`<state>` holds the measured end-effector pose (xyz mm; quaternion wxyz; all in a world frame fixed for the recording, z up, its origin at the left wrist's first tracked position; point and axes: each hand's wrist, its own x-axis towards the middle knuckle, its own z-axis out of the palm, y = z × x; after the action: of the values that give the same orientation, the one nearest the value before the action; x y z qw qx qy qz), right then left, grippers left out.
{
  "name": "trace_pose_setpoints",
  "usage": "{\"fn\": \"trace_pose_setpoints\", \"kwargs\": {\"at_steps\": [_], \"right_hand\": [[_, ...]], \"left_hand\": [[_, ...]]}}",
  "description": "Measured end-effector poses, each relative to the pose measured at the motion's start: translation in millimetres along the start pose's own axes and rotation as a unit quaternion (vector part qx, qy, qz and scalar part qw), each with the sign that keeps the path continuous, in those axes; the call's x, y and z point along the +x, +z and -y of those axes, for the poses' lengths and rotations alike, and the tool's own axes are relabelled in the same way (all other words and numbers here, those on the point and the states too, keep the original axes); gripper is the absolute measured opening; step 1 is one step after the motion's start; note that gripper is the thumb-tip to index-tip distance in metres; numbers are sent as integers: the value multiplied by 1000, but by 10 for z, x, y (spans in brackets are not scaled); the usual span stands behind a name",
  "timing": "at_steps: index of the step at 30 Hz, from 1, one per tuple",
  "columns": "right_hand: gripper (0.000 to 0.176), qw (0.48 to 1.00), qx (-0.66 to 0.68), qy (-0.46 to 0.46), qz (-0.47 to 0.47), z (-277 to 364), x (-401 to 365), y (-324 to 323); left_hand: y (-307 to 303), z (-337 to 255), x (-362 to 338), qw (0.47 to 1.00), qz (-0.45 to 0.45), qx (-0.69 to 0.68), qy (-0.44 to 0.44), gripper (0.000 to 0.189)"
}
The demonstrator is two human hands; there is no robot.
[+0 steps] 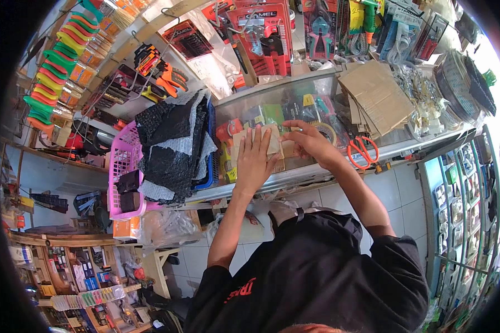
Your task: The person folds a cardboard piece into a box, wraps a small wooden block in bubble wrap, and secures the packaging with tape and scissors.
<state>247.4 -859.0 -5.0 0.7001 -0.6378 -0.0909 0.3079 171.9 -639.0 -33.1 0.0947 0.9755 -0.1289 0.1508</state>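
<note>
A small piece of brown cardboard lies on the glass counter. My left hand rests flat on it with the fingers spread. At its right edge is my right hand, fingers bent and apart, with the index finger reaching toward the cardboard. Whether those fingertips touch it, or pinch anything thin, I cannot make out. A roll of tape sits just beyond my right hand, partly hidden by it. Scissors with orange handles lie right of my right wrist, at the counter's front edge.
Left on the counter, a pink basket and a blue one hold black and grey bubble wrap. Cardboard sheets are stacked at right, beside bagged metal parts. Packaged tools hang along the back.
</note>
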Motion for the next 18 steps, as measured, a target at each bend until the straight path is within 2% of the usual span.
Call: {"fn": "trace_pose_setpoints", "kwargs": {"at_steps": [4,13,18], "right_hand": [[58,999,-15,29,0,-15,65,-12],[58,1000,11,22,8,-47,102,-17],[57,999,-27,21,-8,-24,79,1]], "left_hand": [[32,17,-18,1000,-5,22,13,78],[17,9,-18,1000,11,24,15,70],[3,2,-11,999,21,36,16,66]]}}
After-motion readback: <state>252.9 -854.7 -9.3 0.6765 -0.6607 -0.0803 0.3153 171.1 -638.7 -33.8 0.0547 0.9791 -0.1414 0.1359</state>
